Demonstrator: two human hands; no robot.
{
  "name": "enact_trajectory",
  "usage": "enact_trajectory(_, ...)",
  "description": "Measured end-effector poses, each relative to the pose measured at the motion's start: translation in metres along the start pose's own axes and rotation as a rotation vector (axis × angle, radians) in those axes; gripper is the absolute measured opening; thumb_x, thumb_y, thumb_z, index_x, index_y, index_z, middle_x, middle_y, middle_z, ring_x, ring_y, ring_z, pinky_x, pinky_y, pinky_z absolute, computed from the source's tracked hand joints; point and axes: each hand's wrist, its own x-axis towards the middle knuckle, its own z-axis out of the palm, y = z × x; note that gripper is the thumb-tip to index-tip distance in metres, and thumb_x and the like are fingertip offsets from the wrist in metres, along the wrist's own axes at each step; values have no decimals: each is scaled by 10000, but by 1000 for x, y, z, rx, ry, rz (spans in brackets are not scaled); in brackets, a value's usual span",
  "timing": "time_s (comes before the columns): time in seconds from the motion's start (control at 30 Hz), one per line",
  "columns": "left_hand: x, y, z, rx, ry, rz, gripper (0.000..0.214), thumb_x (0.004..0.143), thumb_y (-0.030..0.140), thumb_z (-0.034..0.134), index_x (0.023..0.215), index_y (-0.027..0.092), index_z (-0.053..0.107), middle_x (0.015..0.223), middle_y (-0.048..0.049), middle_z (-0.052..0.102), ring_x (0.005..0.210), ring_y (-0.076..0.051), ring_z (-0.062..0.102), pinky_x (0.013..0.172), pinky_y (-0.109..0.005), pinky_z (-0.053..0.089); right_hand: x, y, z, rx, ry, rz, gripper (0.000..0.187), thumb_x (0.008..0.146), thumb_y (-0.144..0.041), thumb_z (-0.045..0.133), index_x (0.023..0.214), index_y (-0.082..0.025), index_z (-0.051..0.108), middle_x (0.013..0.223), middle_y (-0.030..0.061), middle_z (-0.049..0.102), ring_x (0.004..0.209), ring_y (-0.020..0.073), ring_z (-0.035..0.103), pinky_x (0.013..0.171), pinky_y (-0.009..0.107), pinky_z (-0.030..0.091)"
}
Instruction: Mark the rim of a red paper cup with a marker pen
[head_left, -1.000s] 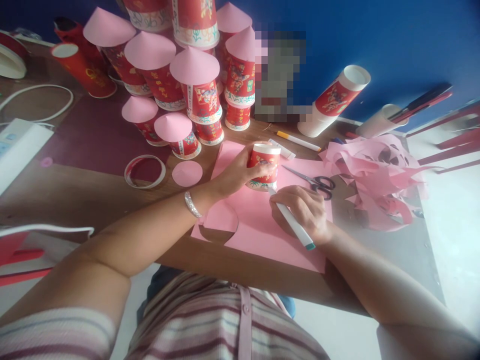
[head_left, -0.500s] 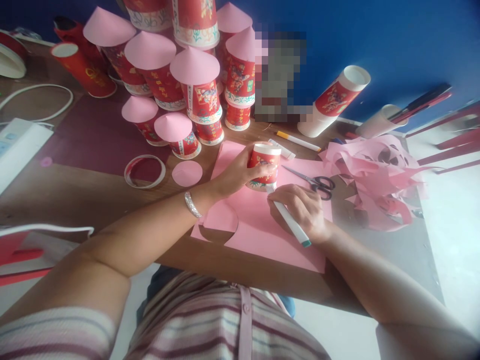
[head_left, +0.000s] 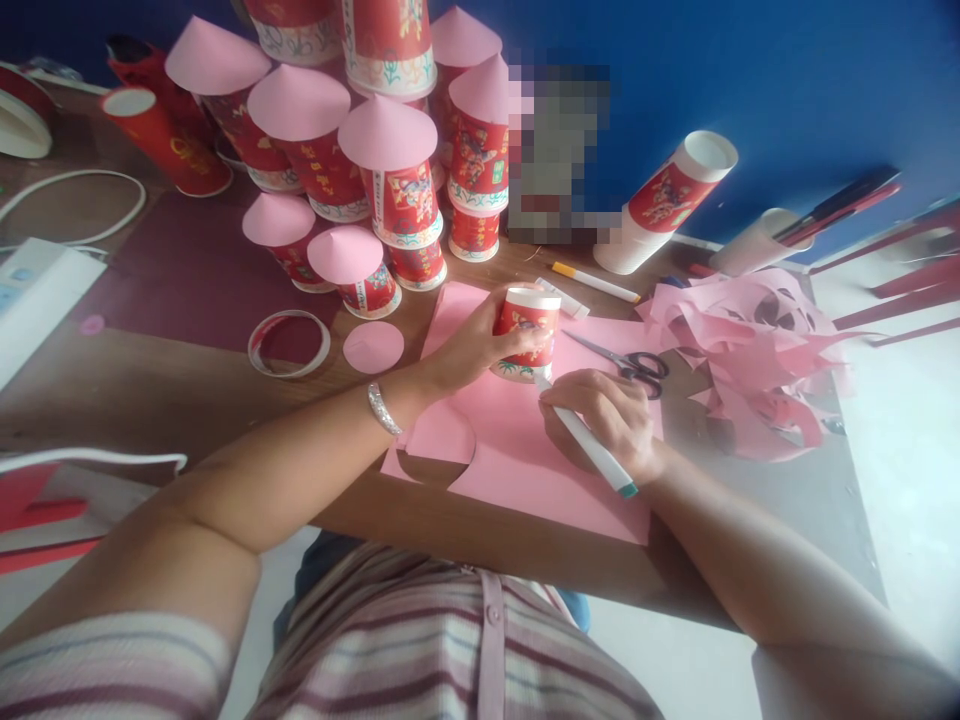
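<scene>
My left hand (head_left: pixel 480 345) is wrapped round a red paper cup (head_left: pixel 527 318), which stands upright over the pink paper sheet (head_left: pixel 517 440). Green drawn marks show on the cup's white lower band. In my right hand (head_left: pixel 604 415) is a white marker with a green end (head_left: pixel 596 450), its tip at the cup's lower band. A pair of scissors (head_left: pixel 637 370) with dark handles lies on the sheet just beyond my right hand. Behind the cup rests a white capped marker (head_left: pixel 564 298).
Red cups with pink cone tops (head_left: pixel 388 135) stand stacked at the back left. Pink paper scraps (head_left: pixel 772 340) pile up on the right. A yellow-capped marker (head_left: pixel 596 281), a pink paper disc (head_left: pixel 373 347) and a cut cup ring (head_left: pixel 289 344) lie on the table.
The marker's green end has swung slightly right and its tip has shifted a little right along the band. My left hand and the cup stay nearly in place.
</scene>
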Motion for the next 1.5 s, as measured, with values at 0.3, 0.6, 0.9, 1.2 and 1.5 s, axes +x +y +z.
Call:
enact_trajectory(0.3,1,-2,-2,-12,-4,-6,676,889,583,1017,1374,236,697,1291,-94,748,1142,-248,727,1013,-414,610,-4,1,1,18,-8,37,282,1020,-10,708,1180,-242,700,877,-24,779,674,163,731,617,288,601)
enact_trajectory(0.6,2,-1,-2,15,-26,29,636,910,576,993,1366,231,715,1282,-95,761,1160,-263,743,1034,-434,619,-3,1,3,-14,-22,22,239,1076,-40,676,1180,-255,666,910,-20,789,670,153,727,630,291,617)
enact_trajectory(0.9,1,-2,-3,-1,-14,19,668,919,516,985,1449,234,693,1356,-115,771,1226,-284,745,1067,-442,628,-1,2,2,-37,-14,38,288,1060,-14,671,1210,-260,658,907,-22,779,650,145,706,598,279,582)
enact_trajectory(1.2,2,-3,-2,-21,-16,23,673,901,555,1010,1405,238,698,1329,-100,751,1195,-261,734,1030,-414,626,-3,0,-1,-64,-19,47,249,1071,-50,669,1185,-270,653,869,-29,759,649,151,719,597,289,590)
enact_trajectory(1.5,1,-2,-1,-26,-19,27,649,907,542,997,1386,230,690,1346,-109,760,1245,-286,735,1090,-456,611,-4,-2,-1,-7,-30,33,241,1065,-41,690,1177,-254,677,901,-20,764,683,160,716,636,293,608)
